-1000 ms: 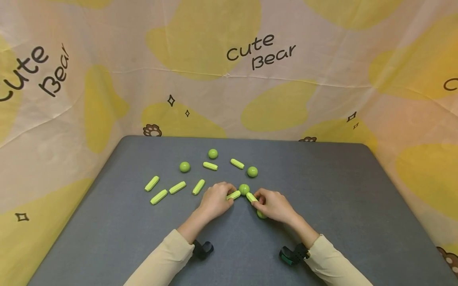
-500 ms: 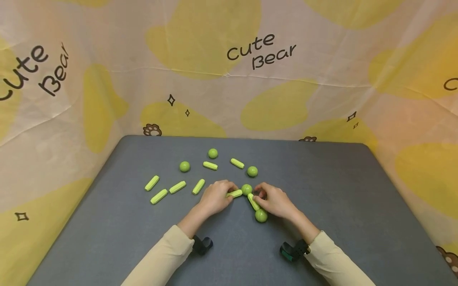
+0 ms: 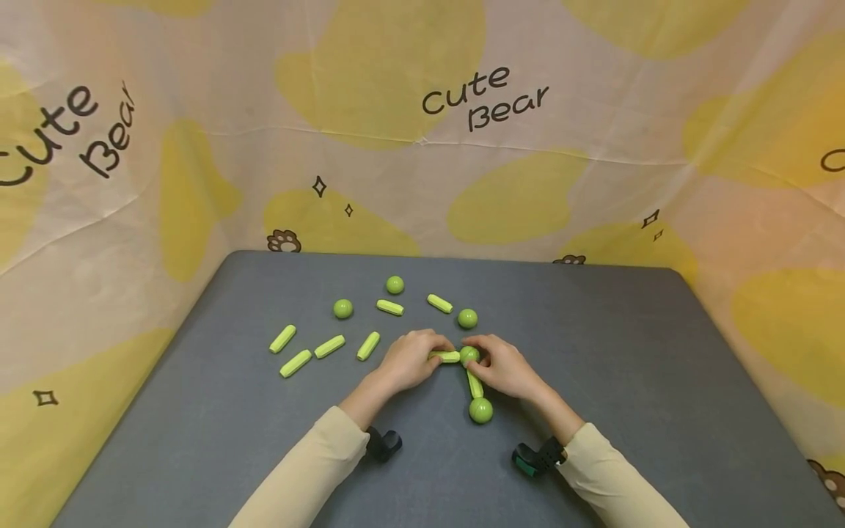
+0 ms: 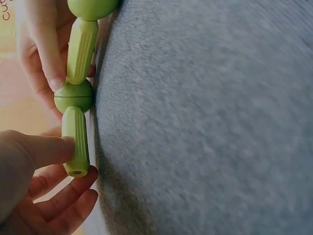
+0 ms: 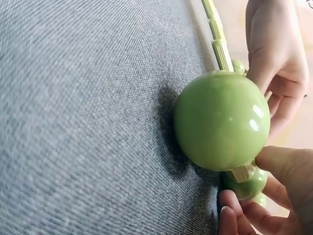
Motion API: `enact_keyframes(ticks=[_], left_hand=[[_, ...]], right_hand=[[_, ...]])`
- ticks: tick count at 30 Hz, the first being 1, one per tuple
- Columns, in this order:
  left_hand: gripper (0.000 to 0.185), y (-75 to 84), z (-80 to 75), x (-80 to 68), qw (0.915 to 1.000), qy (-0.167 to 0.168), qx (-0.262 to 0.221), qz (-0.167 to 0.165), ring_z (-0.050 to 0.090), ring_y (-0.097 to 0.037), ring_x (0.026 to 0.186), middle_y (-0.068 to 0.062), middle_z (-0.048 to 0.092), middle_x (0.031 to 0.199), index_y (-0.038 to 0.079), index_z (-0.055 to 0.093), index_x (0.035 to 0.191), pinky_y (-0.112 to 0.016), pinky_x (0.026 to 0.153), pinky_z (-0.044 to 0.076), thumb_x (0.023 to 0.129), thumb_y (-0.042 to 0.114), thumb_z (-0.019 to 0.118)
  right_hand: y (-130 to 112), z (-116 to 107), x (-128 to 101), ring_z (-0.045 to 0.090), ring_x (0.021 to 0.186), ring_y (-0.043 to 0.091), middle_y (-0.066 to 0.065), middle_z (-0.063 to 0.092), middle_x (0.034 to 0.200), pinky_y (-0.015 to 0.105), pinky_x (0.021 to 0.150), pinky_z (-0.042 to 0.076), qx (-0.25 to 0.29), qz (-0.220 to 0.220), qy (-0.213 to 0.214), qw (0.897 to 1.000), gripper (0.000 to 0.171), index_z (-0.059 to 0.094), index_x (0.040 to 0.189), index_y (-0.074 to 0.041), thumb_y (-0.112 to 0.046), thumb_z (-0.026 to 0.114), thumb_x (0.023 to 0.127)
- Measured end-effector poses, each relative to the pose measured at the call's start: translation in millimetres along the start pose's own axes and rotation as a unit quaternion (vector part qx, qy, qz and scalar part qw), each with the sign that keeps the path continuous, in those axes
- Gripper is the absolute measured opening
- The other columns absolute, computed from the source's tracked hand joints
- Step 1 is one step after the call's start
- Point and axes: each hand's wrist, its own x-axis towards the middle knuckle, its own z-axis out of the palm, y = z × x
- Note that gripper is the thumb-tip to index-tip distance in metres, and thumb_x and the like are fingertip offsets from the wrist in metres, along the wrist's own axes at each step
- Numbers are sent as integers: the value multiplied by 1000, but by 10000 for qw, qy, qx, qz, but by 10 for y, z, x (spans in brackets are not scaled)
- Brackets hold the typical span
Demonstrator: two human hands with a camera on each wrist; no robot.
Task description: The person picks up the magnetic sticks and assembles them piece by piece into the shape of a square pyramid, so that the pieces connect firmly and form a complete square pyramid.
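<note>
2 green balls joined by a ribbed stick; another stick apparently plugged in sideways.

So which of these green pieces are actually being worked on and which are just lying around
In hand:
- left hand pinching a rod
- right hand holding the middle ball
- second rod running to the near ball

Lying about:
- three loose balls
- six loose rods on the grey table
</note>
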Motion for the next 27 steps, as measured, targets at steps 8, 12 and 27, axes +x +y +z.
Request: enact_keyframes(ticks=[8,12,27], left_hand=[[21,20,30,50,10000,-59,5,-3,58,-13,82,6,60,91,23,66,96,-32,66,46,79,11,61],[21,39,45,78,10000,0,-42,-7,57,-13,82,7,60,91,24,66,96,-32,67,46,79,12,61],[19,60,65,146,9995,40,-314,-84,56,-8,75,6,59,90,22,65,96,-25,61,44,78,15,62]], right_hand=[[44,-2,7,44,58,6,1,53,78,21,50,38,-203,514,-185,9983,28,60,106,-9,-15,63,79],[65,-37,-3,45,58,5,0,53,80,21,50,38,-271,642,-210,9973,26,60,105,-11,-18,61,80],[134,-154,-71,46,58,6,1,56,88,21,51,39,-248,608,-307,9974,27,60,107,-10,-20,59,82]])
